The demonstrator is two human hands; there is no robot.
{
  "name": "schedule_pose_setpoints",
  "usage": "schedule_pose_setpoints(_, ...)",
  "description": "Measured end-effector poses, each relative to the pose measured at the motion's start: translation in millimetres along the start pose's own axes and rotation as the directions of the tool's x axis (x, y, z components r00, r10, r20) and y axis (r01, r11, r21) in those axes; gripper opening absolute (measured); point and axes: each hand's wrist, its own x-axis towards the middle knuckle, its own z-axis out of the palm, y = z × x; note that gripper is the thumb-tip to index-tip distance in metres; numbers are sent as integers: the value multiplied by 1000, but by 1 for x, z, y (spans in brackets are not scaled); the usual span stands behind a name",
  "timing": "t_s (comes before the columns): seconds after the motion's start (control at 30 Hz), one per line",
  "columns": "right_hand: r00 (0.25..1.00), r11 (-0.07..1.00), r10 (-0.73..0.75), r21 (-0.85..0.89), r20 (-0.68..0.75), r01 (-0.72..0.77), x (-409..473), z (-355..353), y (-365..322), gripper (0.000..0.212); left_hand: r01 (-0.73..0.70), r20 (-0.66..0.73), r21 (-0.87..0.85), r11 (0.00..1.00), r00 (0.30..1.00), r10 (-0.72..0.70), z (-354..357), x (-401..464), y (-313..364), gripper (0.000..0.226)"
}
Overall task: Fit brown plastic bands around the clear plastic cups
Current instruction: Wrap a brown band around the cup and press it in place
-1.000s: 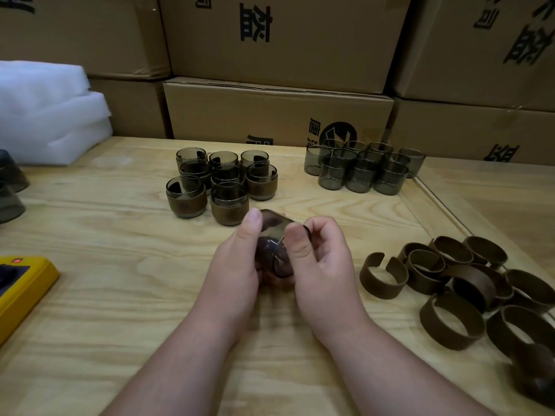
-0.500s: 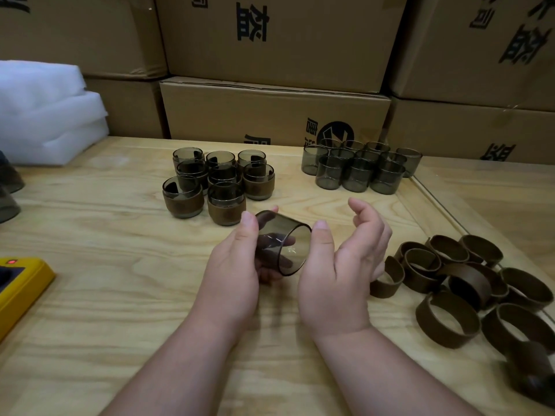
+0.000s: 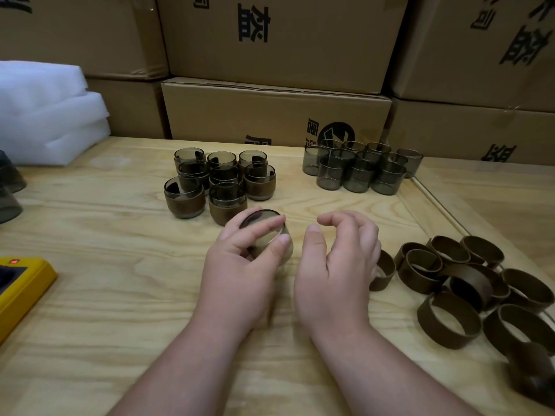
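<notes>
Left hand gripping one smoky clear plastic cup over the middle of the wooden table, right hand loosely curled, holding nothing. Seven brown-banded cups far left, roughly ten bare cups far right, around a dozen loose brown plastic bands near right

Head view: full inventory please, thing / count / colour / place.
banded cups: about eight, smoky clear with brown bands, table centre-back
bare cups: roughly ten, smoky clear, back right
loose bands: a dozen or so, brown, heaped at right
held cup: one, smoky clear, unbanded, in the left grip
dark cups: two, partly cut off, left edge
foam: white stack, back left
yellow device: one, red light, left edge
boxes: brown cardboard, stacked behind
table: pale wood
left hand: holds cup
right hand: empty, fingers loosely curled
</notes>
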Motion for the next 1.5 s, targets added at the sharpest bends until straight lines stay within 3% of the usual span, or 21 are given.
schedule_pose_setpoints(0.27, 993, 991, 43, -134, 108, -28, 0, 1, -2, 17, 54, 160, 199, 978, 983, -87, 1, -1, 3, 39)
schedule_pose_setpoints(0.43, 998, 980, -4, -198, 64, 17, -3, -1, -5, 42, 116, 114, 84, 990, 986, -125, 1, 0, -1, 53)
schedule_pose_setpoints(0.53, 994, 966, 19, -257, 111, 10, -2, -1, -7, 55, 104, 66, 14, 995, 992, -104, 3, 0, -2, 53)
schedule_pose_setpoints(0.7, 983, 986, -25, -160, 180, 54, -3, -1, -8, 41, 136, -18, -128, 982, 990, -139, 3, 2, -5, 40)
schedule_pose_setpoints(0.8, 984, 961, -5, -273, 176, 53, -2, 0, -7, 28, 156, -55, -205, 966, 984, -170, 4, 5, -6, 36)
schedule_pose_setpoints(1.0, 992, 913, 86, -407, 97, -39, 2, 1, -5, 56, 180, -70, -223, 958, 977, -200, 3, 5, -7, 30)
schedule_pose_setpoints(1.13, 959, 944, 132, -327, 251, -44, 5, 0, 1, 58, 194, -81, -255, 947, 972, -220, 3, 6, -3, 27)
schedule_pose_setpoints(1.33, 956, 891, 191, -448, 223, -74, 7, -2, 3, 65, 210, -88, -265, 941, 967, -240, 3, 6, -3, 26)
schedule_pose_setpoints(1.4, 961, 926, 164, -370, 221, -73, 9, -1, 6, 61, 209, -78, -272, 939, 968, -238, 2, 6, -4, 27)
schedule_pose_setpoints(1.5, 992, 995, 46, -95, 121, -35, 8, 0, 7, 50, 221, -34, -277, 935, 970, -239, 1, 6, -4, 31)
